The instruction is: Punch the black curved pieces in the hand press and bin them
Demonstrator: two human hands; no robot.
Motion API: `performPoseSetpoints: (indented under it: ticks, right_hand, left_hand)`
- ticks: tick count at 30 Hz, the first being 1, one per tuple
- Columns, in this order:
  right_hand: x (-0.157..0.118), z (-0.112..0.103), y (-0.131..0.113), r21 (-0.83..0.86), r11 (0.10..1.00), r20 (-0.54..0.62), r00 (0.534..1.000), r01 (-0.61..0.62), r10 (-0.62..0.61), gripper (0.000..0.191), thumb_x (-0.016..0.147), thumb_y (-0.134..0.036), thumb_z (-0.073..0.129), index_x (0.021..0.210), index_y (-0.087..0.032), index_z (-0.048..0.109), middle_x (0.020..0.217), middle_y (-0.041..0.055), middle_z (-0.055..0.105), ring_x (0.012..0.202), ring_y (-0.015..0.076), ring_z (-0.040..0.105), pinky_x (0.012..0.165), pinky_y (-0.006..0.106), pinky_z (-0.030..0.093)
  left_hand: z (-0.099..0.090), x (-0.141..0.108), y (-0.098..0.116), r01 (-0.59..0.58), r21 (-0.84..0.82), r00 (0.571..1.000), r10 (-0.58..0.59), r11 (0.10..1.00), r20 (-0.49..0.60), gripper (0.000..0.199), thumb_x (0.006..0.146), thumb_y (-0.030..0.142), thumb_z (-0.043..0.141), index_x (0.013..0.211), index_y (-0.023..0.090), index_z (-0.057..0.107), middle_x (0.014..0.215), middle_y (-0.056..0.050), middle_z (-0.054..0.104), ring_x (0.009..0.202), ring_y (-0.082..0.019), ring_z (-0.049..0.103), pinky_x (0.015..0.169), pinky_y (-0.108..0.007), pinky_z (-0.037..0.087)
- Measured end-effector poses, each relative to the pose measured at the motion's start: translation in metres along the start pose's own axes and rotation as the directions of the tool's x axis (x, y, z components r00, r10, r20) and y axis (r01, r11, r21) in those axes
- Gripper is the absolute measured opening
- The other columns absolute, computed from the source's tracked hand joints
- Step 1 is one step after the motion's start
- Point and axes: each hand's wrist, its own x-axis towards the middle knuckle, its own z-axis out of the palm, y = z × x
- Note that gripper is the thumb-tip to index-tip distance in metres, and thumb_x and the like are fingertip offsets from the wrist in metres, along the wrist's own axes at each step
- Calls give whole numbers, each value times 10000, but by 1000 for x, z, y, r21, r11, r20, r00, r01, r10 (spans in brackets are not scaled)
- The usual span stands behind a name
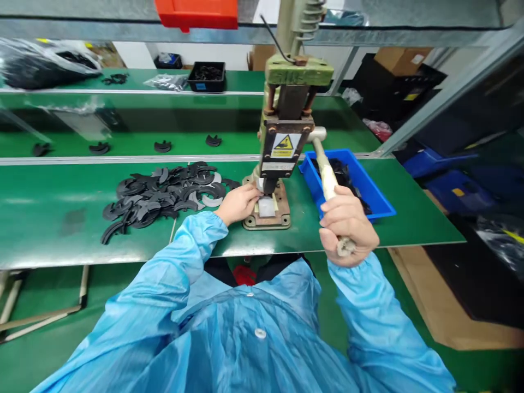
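Observation:
A pale green hand-operated arbor press (286, 98) stands before me on the green bench. My right hand (347, 226) is closed round its lever handle (327, 174), which is wrapped in pale tape. At the foot of the ram (270, 184), my left hand (241, 202) has its fingertips pinched together; what they hold is mostly hidden. A small light grey patch shows beside those fingertips. Below the ram, a whitish block (266, 207) sits on the press base (268, 222). Left of my left hand lies a heap of black and grey curved plastic pieces (164, 194).
A blue bin (379, 199) with black parts stands right of the press, behind my right hand. Several black curved pieces (162, 146) lie spaced out on the strip behind. Farther back is a black tray (207, 76). An orange-red bin (196, 12) hangs overhead from a metal shelf.

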Motion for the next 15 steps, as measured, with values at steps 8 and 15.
performPoseSetpoints:
  ticks: [8,15]
  right_hand:
    - [-9,9,9,37,998,-87,995,43,-39,234,867,-269,766,714,-222,597,709,-32,684,846,188,734,1095,598,600]
    - [-12,13,6,6,1000,-124,992,1,0,244,905,-306,744,725,-239,595,699,-37,674,830,194,722,1061,629,606]
  left_hand:
    - [-80,-53,-72,220,304,953,-271,927,136,300,993,329,635,1232,215,777,1260,-126,786,1211,-334,698,1109,-489,526]
    - [-97,-72,-92,174,448,881,-342,877,326,438,922,443,739,1310,241,730,1342,-130,771,1271,-368,667,1076,-487,503]
